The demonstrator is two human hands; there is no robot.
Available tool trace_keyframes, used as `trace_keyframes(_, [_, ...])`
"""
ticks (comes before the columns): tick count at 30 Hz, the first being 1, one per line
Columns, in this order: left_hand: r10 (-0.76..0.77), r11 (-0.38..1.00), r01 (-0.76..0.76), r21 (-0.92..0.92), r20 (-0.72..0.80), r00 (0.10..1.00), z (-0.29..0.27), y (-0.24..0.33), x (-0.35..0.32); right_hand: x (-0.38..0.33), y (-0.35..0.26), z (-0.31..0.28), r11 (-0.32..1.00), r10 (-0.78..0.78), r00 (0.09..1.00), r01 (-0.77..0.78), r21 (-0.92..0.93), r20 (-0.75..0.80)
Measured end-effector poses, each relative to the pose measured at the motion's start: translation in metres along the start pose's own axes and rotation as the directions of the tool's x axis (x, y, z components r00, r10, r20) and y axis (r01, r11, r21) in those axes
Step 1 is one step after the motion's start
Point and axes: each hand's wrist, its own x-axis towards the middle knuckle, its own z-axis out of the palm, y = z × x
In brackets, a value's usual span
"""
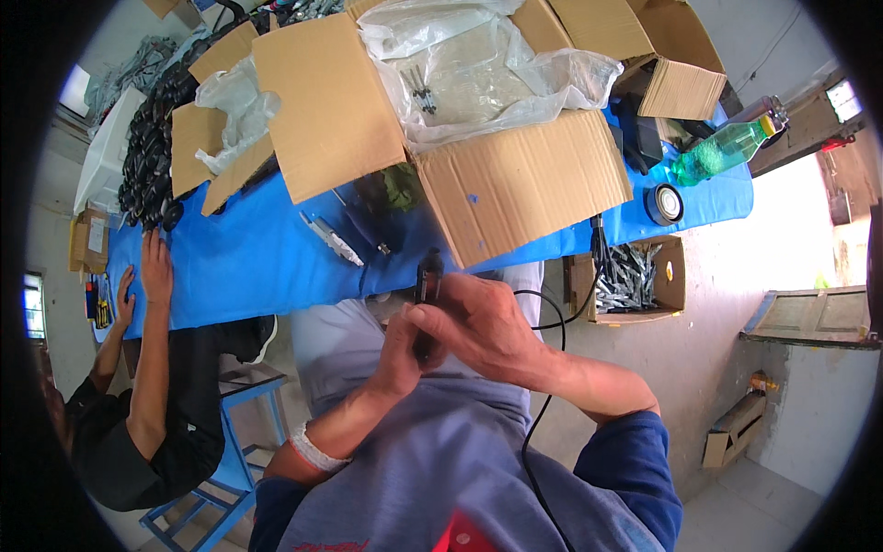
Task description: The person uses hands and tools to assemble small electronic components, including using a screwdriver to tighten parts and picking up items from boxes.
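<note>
My left hand [397,357] and my right hand [492,329] are together in front of my body, near the table's front edge. Both are closed around a narrow black part [429,276], whose dark top end sticks up above the fingers. Its lower portion is hidden by the hands, and its exact kind is not visible. Just beyond, on the blue tablecloth [248,267], lie a slim silver-white tool [331,239] and a dark plastic bag [391,195]. A black cable [550,405] runs past my right forearm.
An open cardboard box [529,179] lined with clear plastic holds a few dark parts. Black parts [147,156] are heaped at the left, near a co-worker's hands [156,267]. A green bottle [727,152] and a round tin [664,204] are at the right. A box of metal pieces [676,276] stands below.
</note>
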Motion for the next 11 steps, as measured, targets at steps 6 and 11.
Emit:
trace_keyframes(6, [-0.017, 1.0, 0.017, -0.01, 0.004, 1.0, 0.002, 0.001, -0.001, 0.0, -0.001, -0.001, 1.0, 0.014, 1.0, -0.014, -0.014, 0.022])
trace_keyframes(11, [0.18, 0.964, -0.203, 0.172, 0.142, 0.974, 0.005, 0.008, -0.001, 0.004, 0.003, 0.024, 0.984, 0.036, 0.999, -0.034, 0.176, -0.012])
